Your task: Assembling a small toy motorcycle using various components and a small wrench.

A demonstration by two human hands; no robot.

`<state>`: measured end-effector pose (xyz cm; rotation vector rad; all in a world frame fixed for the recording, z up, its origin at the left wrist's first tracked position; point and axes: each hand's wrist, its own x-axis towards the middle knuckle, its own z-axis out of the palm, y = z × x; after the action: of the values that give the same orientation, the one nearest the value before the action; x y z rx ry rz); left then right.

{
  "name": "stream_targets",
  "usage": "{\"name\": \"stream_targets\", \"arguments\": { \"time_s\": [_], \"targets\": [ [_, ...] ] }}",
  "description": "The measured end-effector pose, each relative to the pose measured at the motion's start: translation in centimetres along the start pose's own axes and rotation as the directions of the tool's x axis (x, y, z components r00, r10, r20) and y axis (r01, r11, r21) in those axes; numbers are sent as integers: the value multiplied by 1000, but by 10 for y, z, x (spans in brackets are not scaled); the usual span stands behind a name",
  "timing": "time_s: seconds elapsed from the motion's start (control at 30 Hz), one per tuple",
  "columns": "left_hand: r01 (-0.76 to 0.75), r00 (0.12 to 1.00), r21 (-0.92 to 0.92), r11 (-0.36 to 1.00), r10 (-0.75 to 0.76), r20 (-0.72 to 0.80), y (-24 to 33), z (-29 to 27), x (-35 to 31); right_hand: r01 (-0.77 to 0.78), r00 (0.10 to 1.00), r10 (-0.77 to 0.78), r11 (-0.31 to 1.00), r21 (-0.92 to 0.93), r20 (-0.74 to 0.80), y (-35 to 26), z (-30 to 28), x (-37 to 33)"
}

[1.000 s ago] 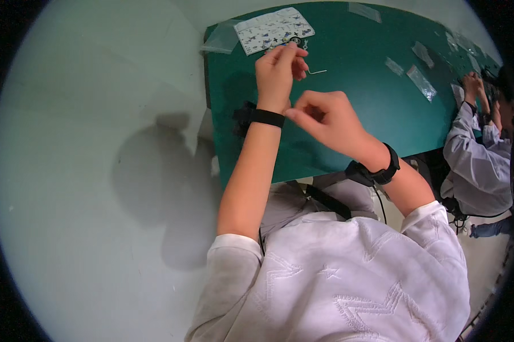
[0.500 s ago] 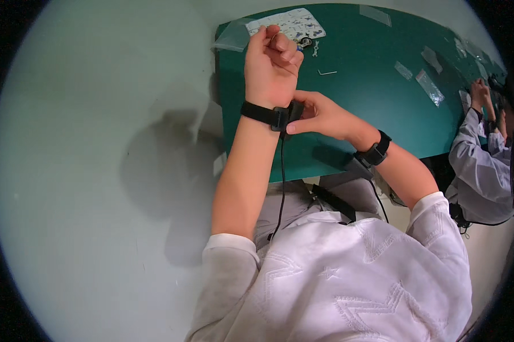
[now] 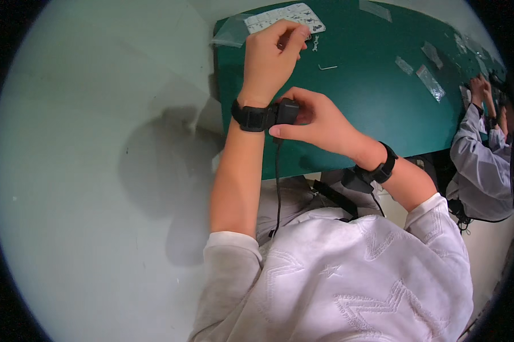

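My left hand is raised over the table's left part, its fingers loosely curled and no object visible in them. A black strap wraps my left wrist and carries a small black box-shaped device with a cable hanging down. Thumb below and fingers above, my right hand grips that device at its right side. My right wrist wears a similar strap with its own black device underneath. Behind my left hand lies a printed sheet, partly covered by it.
On the green table lie a small L-shaped hex key, a small wrench-like piece and several clear plastic bags. A pale wall borders the left. At the far right sits another person in a grey sleeve.
My left forearm has turned, so the back of the hand now shows instead of the palm. The strap and device have turned with it, and my right hand has shifted slightly left.
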<state>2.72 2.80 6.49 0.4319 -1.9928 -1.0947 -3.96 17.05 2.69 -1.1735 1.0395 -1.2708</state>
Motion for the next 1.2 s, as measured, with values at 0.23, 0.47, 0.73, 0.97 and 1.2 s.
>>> {"name": "stream_targets", "arguments": {
  "time_s": [0.23,0.47,0.73,0.97,1.2],
  "targets": [
    [160,961,-756,635,-275,-28,-13,-5,-13,-38,999,38,999,33,-9,2,-6,-4],
    [72,933,-967,246,-360,-23,-28,-8,-18,-250,968,205,849,465,145,31,-29,-13],
    [18,924,-960,278,-371,-91,-22,-5,-19,-119,986,78,946,302,146,33,-29,-12],
    [51,905,-954,297,-417,-81,-43,-1,-28,-215,975,179,901,377,130,42,-31,-10],
    [153,887,-604,782,-378,-265,-44,14,-32,-156,987,159,961,230,2,41,-13,-12]
  ]
}}
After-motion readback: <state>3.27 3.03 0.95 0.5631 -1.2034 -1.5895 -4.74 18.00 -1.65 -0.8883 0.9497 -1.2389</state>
